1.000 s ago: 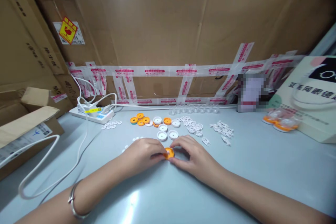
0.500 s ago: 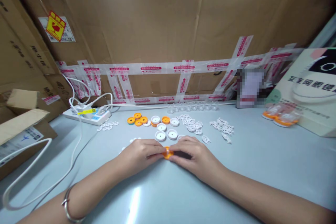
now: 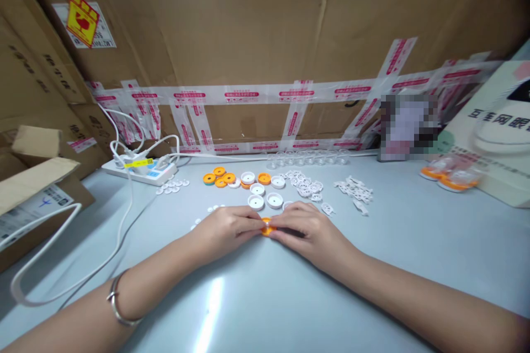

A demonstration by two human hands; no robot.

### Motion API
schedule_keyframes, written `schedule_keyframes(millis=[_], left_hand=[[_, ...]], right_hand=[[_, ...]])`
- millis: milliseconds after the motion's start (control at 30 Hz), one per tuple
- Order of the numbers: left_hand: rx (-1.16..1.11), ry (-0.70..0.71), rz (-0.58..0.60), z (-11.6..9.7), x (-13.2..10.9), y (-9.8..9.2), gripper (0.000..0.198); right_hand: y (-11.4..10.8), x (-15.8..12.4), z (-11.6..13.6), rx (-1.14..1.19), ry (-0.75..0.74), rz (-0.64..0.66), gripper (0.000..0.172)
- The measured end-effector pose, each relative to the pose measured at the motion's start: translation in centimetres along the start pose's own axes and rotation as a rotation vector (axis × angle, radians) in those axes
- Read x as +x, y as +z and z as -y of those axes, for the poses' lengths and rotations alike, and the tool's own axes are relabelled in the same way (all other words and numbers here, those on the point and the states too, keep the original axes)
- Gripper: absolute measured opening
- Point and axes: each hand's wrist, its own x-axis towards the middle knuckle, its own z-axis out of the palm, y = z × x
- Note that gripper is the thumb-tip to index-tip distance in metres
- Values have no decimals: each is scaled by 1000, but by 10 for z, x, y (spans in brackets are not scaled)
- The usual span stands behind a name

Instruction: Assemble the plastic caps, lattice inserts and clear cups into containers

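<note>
Between my hands, low on the table, is a round orange plastic cap (image 3: 268,230) with something small and whitish inside it. My left hand (image 3: 229,227) pinches its left edge with the fingertips. My right hand (image 3: 310,230) grips the right side, with the thumb near the front and the fingers over the top. Both hands partly hide the cap. Just beyond them lie white round caps (image 3: 255,202) and a group of orange caps (image 3: 219,178). Small white discs (image 3: 196,223) lie by my left hand, some partly covered.
White cut-out plastic pieces (image 3: 306,183) and thin white parts (image 3: 355,190) lie right of the caps. Clear domes (image 3: 308,159) line the back. A power strip (image 3: 141,168) with looping white cable, an opened carton (image 3: 45,193) and orange-based assemblies (image 3: 449,176) stand around.
The whole view has shifted slightly as the head tilted down or moved. Both hands keep their hold on the orange cap, with the fingers only slightly moved.
</note>
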Motion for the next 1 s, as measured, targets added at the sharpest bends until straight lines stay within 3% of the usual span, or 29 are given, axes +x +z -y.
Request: schedule_keyframes(millis=[1000], left_hand=[[29,87,30,3,0,-1,21]], right_hand=[[-3,1,-1,-92,-78,16,12]])
